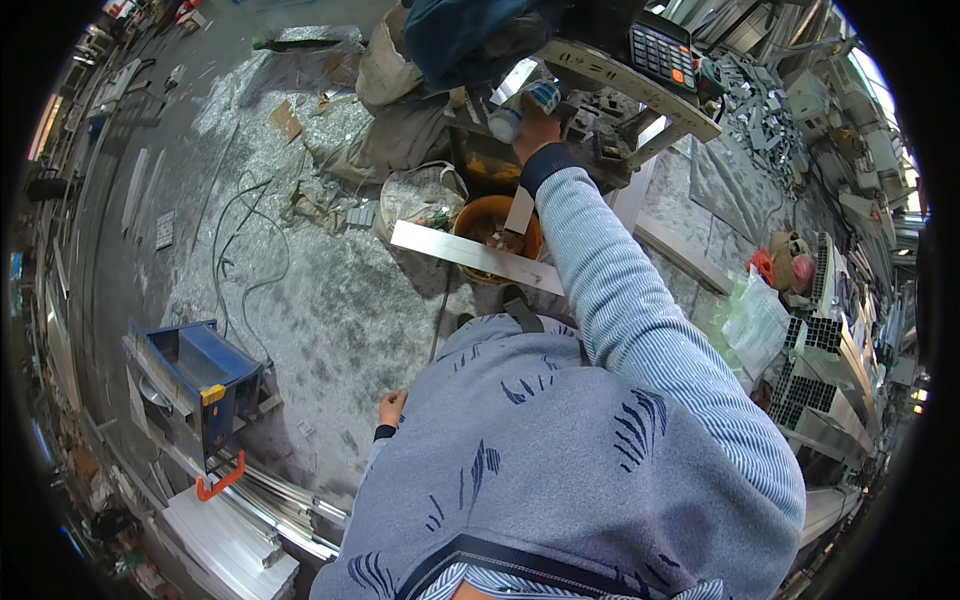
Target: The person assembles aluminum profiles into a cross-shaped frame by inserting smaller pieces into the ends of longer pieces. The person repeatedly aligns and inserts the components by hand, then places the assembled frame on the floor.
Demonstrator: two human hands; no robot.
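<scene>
My right hand (536, 132) reaches forward beside the worn bench and is closed around a blue-and-white cylindrical container (507, 121), which is tilted. My left hand (392, 408) hangs low by the apron, and its fingers are mostly hidden. In front of me stands an orange bucket (463, 222) with scraps inside. A flat silver metal bar (425, 242) crosses over the bucket's near side; my right sleeve borders its right end. A shorter metal piece (519, 212) slants at the bucket's right side.
A calculator (662, 52) rests on the bench (690, 118). Sacks (388, 65) stand at the front. At left is a blue machine (205, 365) with an orange handle, near stacked metal profiles (225, 535). A cable (284, 240) lies on the floor. Hollow profiles (805, 395) are piled right.
</scene>
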